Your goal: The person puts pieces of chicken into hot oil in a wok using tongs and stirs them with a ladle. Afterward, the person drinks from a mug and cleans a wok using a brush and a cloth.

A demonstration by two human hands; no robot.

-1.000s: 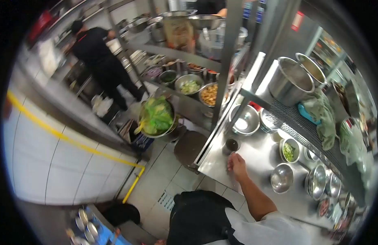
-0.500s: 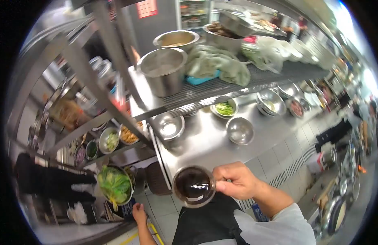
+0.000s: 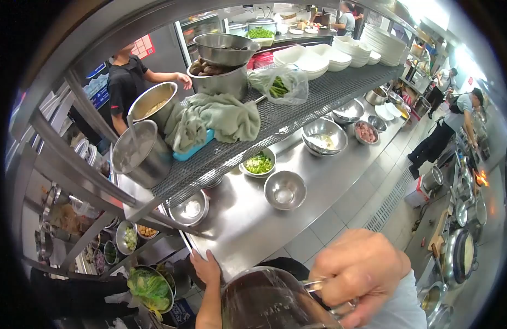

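Close to the camera, my right hand (image 3: 357,274) is wrapped round the handle of a mug (image 3: 270,301) that holds dark liquid. The mug's lower part runs out of the frame. My left hand (image 3: 207,267) rests at the corner of the steel table (image 3: 239,230), fingers stretched out and nothing in them. Ahead of it on the table sit a steel bowl (image 3: 189,209) and another steel bowl (image 3: 285,190). A bowl of chopped greens (image 3: 259,163) is a little farther back.
A mesh shelf (image 3: 226,151) over the table carries a steel pot (image 3: 138,153), a cloth (image 3: 215,118) and white bowls (image 3: 302,59). Leafy vegetables (image 3: 149,288) stand low at left. A co-worker (image 3: 127,79) is behind the shelf; another person (image 3: 456,120) is at the stoves.
The mug and my right hand have come nearer the camera. My left hand has moved up from beside my body onto the table corner. The view has turned to the right.
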